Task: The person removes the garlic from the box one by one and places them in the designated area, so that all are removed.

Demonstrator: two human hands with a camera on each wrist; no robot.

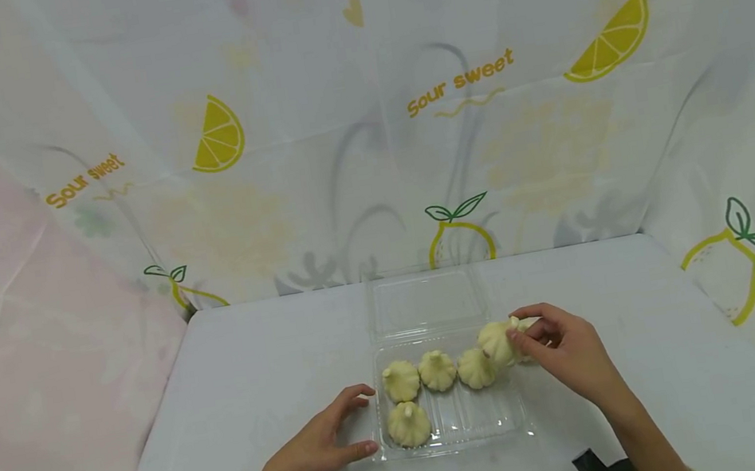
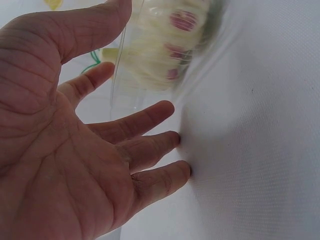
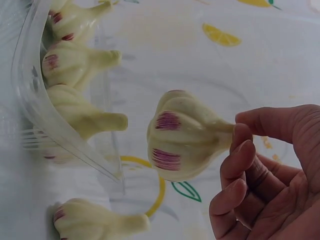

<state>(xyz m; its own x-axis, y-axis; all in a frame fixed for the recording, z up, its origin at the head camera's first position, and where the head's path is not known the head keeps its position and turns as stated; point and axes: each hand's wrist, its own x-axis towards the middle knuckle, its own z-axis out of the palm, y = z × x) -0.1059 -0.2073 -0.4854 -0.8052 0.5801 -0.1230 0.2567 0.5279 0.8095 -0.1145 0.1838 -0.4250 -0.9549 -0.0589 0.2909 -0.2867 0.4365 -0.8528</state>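
Observation:
My right hand (image 1: 571, 353) pinches a garlic bulb (image 3: 185, 137) by its stem, between thumb and fingers. That bulb is pale with purple streaks and hangs over the back right corner of a clear plastic container (image 1: 483, 420). Inside the container are several more bulbs: three in the back row, and one garlic bulb (image 1: 409, 424) at the front left. Beside the container's left wall is my left hand (image 1: 327, 442), fingers spread and nothing held. Its thumb and fingertips lie at the rim; whether they touch it I cannot tell.
The container's clear lid (image 1: 427, 305) is folded back behind it. Another garlic bulb (image 3: 95, 220) lies on the white table (image 1: 257, 357) right of the container, partly hidden by my right hand in the head view. A lemon-printed cloth (image 1: 331, 113) hangs behind the table.

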